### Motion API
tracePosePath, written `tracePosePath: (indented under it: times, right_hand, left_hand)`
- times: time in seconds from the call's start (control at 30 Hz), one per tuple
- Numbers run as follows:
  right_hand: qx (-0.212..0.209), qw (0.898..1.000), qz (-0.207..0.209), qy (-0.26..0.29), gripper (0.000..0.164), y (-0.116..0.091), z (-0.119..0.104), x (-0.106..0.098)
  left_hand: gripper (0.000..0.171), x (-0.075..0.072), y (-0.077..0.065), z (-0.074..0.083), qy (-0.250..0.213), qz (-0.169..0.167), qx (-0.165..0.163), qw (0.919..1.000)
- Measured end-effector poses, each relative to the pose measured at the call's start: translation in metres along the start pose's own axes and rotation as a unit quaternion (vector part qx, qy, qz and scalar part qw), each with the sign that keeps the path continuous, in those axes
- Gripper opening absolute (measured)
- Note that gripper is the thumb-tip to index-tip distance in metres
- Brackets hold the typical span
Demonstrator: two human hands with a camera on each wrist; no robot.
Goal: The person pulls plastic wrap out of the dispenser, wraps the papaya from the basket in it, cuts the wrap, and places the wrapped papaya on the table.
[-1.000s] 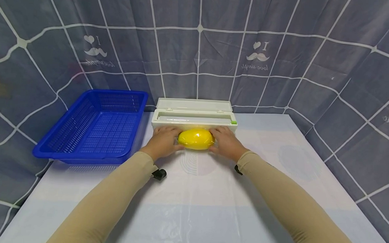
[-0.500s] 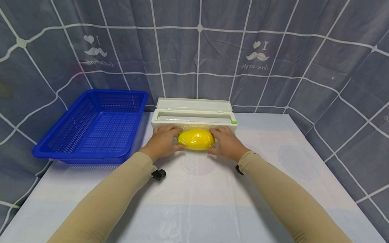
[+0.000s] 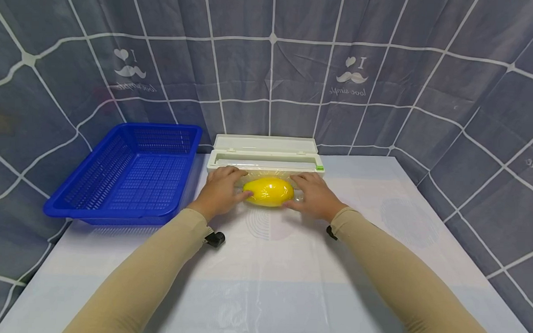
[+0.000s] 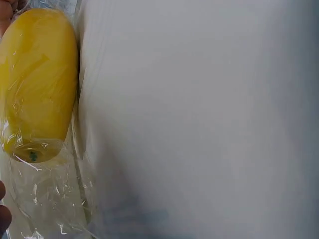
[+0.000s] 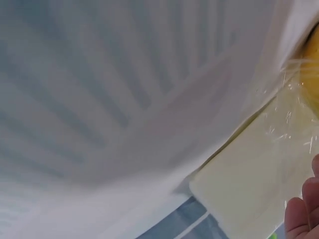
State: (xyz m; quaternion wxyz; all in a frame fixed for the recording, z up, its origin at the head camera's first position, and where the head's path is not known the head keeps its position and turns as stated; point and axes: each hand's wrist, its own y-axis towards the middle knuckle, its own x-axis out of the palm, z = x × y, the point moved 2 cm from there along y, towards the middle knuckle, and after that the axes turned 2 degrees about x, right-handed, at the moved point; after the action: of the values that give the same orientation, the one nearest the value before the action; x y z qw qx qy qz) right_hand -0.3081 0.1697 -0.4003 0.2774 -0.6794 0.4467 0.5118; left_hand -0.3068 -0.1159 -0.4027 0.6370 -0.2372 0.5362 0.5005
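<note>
A smooth yellow oval fruit [image 3: 269,191], mango-like, lies in front of the white cling film dispenser [image 3: 266,159]. Clear cling film [image 4: 47,191] covers it and spreads past its end, which bears a small green mark in the left wrist view. My left hand [image 3: 221,192] is at the fruit's left end, thumb tip overlapping the yellow skin, fingers near the dispenser's front. On the other side my right hand [image 3: 315,196] spreads its fingers and thumb around the wrapped right end. Slack film [image 5: 291,124] runs from the fruit to beside the right fingertips [image 5: 297,216].
A blue plastic basket [image 3: 115,216] stands to the left on the white-covered table [image 3: 262,293]. The dispenser's lid [image 3: 266,143] is raised at the back, with a green piece [image 3: 320,167] at its right front. A grey grid-patterned curtain [image 3: 243,72] hangs behind.
Both hands have loosened and moved slightly apart from the fruit's ends. The left thumb now overlaps the fruit. The fruit itself stays almost in place.
</note>
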Motion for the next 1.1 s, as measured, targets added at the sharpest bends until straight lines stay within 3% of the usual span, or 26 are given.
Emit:
tracePosePath:
  times: [0.3, 0.6, 0.9, 1.1]
  right_hand:
    - [0.022, 0.997, 0.077, 0.001, 0.073, -0.002, 0.014, -0.012]
    - [0.091, 0.984, 0.148, 0.040, 0.080, 0.004, 0.043, -0.019]
    - [0.180, 0.975, 0.087, 0.100, 0.096, 0.017, 0.068, -0.017]
    - [0.187, 0.972, 0.055, 0.131, 0.092, 0.022, 0.074, -0.016]
  left_hand:
    - [0.060, -0.007, 0.001, -0.002, -0.009, 0.057, -0.009, 0.9983]
    - [0.067, -0.006, 0.004, -0.009, -0.015, 0.064, -0.052, 0.9965]
    - [0.071, -0.009, 0.005, -0.014, -0.025, 0.074, -0.070, 0.9945]
    - [0.070, -0.009, 0.006, -0.014, -0.025, 0.067, -0.072, 0.9948]
